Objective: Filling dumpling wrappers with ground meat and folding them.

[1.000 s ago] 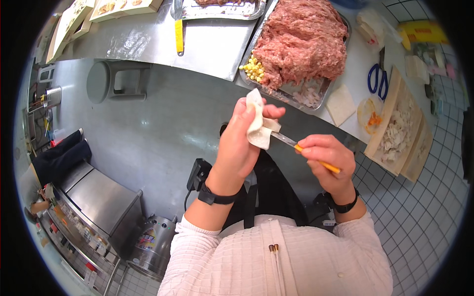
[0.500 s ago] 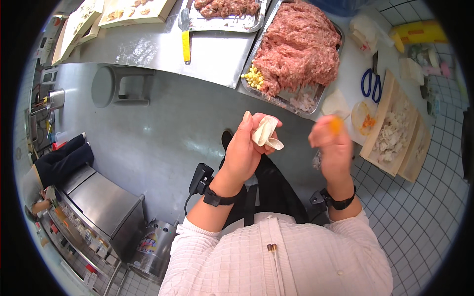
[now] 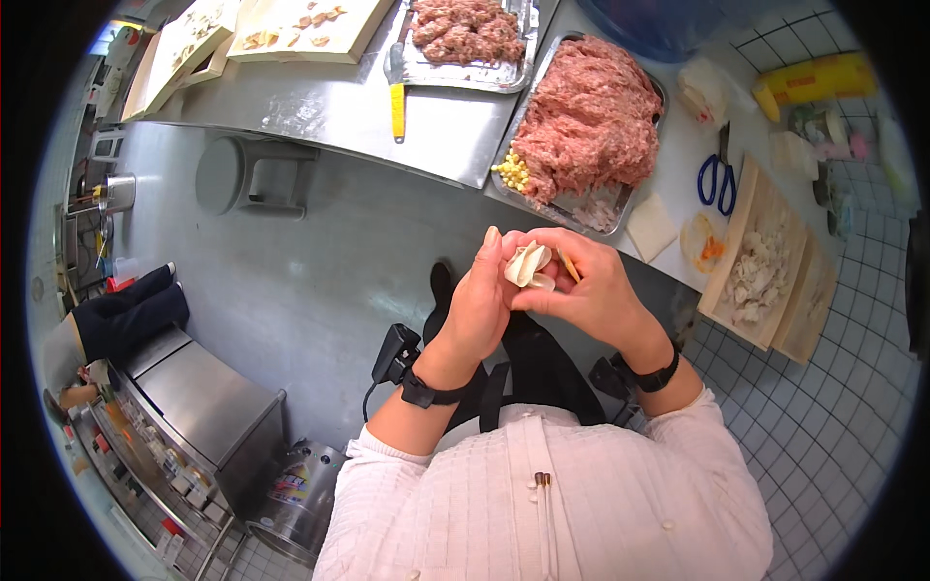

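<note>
My left hand (image 3: 481, 295) is closed around a folded, pale dough wrapper (image 3: 528, 264), whose ruffled edges stand up from the fingers. My right hand (image 3: 596, 295) meets it from the right, its thumb and fingertips at the wrapper. Between the right fingers sticks out a thin, flat orange-tan piece (image 3: 570, 266); its kind is unclear. Any filling inside the wrapper is hidden. Beyond the hands, a metal tray (image 3: 608, 225) holds a large mound of minced meat (image 3: 596, 121), with yellow corn-like kernels (image 3: 511, 170) at its near left corner.
Right of the tray lie square pale wrappers (image 3: 652, 229), a round dish (image 3: 691, 250) with orange bits, blue-handled scissors (image 3: 717, 182) and a wooden tray (image 3: 717, 300) of whitish pieces. A yellow-handled spatula (image 3: 397, 111) lies on the steel table (image 3: 320, 107). A grey stool (image 3: 221, 174) stands underneath.
My right hand has moved left, from near the wooden tray to the wrapper in my left hand, bringing the orange piece along. The left hand keeps its hold.
</note>
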`<state>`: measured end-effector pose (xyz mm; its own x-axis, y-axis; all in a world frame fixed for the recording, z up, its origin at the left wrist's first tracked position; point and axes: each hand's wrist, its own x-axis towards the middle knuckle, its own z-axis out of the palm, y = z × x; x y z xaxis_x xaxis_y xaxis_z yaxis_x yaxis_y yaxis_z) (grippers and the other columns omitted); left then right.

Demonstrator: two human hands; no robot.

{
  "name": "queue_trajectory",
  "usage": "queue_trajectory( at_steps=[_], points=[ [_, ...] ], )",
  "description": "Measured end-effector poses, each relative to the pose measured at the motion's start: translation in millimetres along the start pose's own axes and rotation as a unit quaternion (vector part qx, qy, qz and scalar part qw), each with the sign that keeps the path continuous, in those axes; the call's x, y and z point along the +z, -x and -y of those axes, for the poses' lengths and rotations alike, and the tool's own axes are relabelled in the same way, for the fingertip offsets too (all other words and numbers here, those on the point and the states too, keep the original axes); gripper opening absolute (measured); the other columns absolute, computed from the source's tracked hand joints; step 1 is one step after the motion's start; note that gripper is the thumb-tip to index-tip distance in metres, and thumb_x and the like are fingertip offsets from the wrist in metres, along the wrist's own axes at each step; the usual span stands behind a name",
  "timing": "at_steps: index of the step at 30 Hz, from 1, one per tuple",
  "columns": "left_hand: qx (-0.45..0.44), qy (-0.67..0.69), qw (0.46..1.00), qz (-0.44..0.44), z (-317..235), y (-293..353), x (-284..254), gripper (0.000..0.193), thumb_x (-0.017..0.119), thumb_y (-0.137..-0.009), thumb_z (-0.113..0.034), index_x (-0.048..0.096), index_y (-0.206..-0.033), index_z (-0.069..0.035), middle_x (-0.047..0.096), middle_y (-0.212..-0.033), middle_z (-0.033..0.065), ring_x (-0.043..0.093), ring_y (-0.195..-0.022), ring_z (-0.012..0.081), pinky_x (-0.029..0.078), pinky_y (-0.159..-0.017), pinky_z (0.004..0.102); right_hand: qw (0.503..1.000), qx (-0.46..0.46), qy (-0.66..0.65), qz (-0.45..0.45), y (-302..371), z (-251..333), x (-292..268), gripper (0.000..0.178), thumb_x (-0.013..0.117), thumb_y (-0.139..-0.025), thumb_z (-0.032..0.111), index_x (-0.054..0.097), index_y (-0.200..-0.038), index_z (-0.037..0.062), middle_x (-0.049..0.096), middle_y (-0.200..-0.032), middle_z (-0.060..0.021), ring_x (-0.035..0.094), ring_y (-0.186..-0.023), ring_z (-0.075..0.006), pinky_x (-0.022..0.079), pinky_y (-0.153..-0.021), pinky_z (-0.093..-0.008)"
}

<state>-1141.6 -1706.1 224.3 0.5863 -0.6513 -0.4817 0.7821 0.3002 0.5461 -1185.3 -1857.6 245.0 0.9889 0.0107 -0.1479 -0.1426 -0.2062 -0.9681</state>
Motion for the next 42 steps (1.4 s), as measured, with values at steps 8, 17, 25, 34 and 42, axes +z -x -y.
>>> queue_trajectory(
  at_steps=[8, 17, 25, 34, 42],
  points=[
    [0.058, -0.162, 0.985, 0.012, -58.0, 8.8, -53.0, 0.073, 0.012, -0.098, -0.066, 0.055, -0.108, -0.007, 0.059, -0.094, 0.0014, 0.052, -0.083, 0.0103, 0.039, -0.073, 0.0247, 0.996, 0.067, -0.057, 0.004, -58.5, 35.3, 53.7, 0.027, 0.077, -0.08, 0.011, 0.062, -0.102, 0.0028, 0.067, -0.081, -0.0063, 0.064, -0.069, -0.0088, 0.051, -0.063, -0.0249],
    [0.111, -0.241, 0.964, 0.03, -180.5, 7.2, -121.4, 0.095, -0.001, -0.088, -0.078, 0.05, -0.118, -0.003, 0.057, -0.099, 0.003, 0.052, -0.099, 0.0128, 0.036, -0.094, 0.0278, 0.996, -0.059, 0.073, -0.011, -171.9, 78.4, 133.3, 0.015, 0.065, -0.086, 0.003, 0.06, -0.099, 0.0005, 0.064, -0.081, -0.012, 0.065, -0.066, -0.0198, 0.049, -0.058, -0.0308],
    [0.183, -0.017, 0.983, -0.01, -251.4, -28.7, -153.7, 0.091, 0.007, -0.091, -0.075, 0.026, -0.143, -0.003, 0.037, -0.146, 0.0211, 0.037, -0.135, 0.0279, 0.024, -0.114, 0.039, 0.987, -0.089, 0.111, -0.073, -258.4, 103.9, 171.6, 0.02, 0.064, -0.083, 0.005, 0.055, -0.1, 0.0028, 0.062, -0.073, -0.0151, 0.063, -0.062, -0.026, 0.047, -0.056, -0.0331],
    [0.141, -0.052, 0.986, -0.077, -254.6, -66.7, -172.9, 0.087, 0.01, -0.093, -0.074, 0.027, -0.143, -0.005, 0.03, -0.153, 0.0171, 0.026, -0.141, 0.0289, 0.015, -0.115, 0.0448, 0.973, -0.078, -0.029, -0.216, -317.3, 77.1, 149.4, 0.026, 0.061, -0.092, 0.008, 0.062, -0.117, 0.0028, 0.065, -0.076, -0.0064, 0.056, -0.064, -0.0055, 0.047, -0.057, -0.0218],
    [0.058, -0.063, 0.995, -0.058, -198.5, -64.5, -163.0, 0.032, 0.042, -0.103, -0.032, 0.051, -0.119, -0.005, 0.059, -0.115, 0.0092, 0.057, -0.104, 0.0175, 0.046, -0.088, 0.0295, 0.961, -0.089, -0.005, -0.264, -274.0, 62.9, 122.4, 0.026, 0.052, -0.095, 0.006, 0.056, -0.119, 0.0009, 0.065, -0.094, -0.0152, 0.067, -0.077, -0.0208, 0.053, -0.064, -0.0351]
  ],
)
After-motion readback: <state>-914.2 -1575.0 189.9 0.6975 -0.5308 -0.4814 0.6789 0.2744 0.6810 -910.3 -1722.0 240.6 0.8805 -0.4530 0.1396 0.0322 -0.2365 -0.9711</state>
